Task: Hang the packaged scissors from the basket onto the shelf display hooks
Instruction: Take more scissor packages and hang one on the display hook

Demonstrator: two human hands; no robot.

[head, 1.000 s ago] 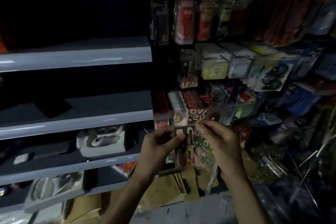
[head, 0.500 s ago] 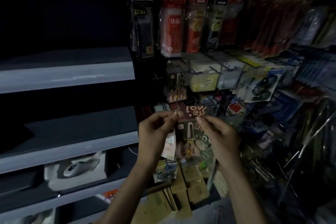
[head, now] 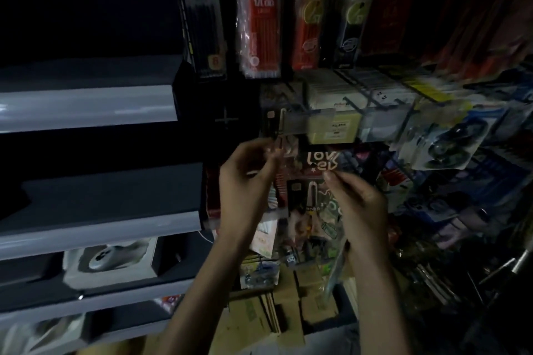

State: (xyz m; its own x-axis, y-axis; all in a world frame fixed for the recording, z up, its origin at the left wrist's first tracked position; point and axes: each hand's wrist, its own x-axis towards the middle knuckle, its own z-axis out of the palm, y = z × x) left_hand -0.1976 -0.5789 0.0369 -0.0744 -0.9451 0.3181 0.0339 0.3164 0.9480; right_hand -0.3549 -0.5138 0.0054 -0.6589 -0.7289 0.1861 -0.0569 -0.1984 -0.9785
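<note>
A packaged scissors card [head: 313,179], dark red with pale "love" lettering on its header, is held upright in front of the display. My right hand [head: 359,204] pinches its upper right edge. My left hand [head: 245,181] pinches its upper left corner, just under a similar scissors pack [head: 274,119] hanging on a hook. The card's top sits a little below the price tag strip [head: 305,122] at the hook's end. The basket is out of view.
Pen packs [head: 259,17] hang in a row above. Pale boxed goods [head: 334,127] and a blister pack with black items [head: 450,141] hang to the right. Grey shelves [head: 86,108] run along the left, with a white boxed item [head: 109,261]. Cardboard boxes [head: 259,317] lie below.
Both hands have raised the scissors card towards the hook row, and my view has tilted up. My left hand has shifted up to the card's top left corner.
</note>
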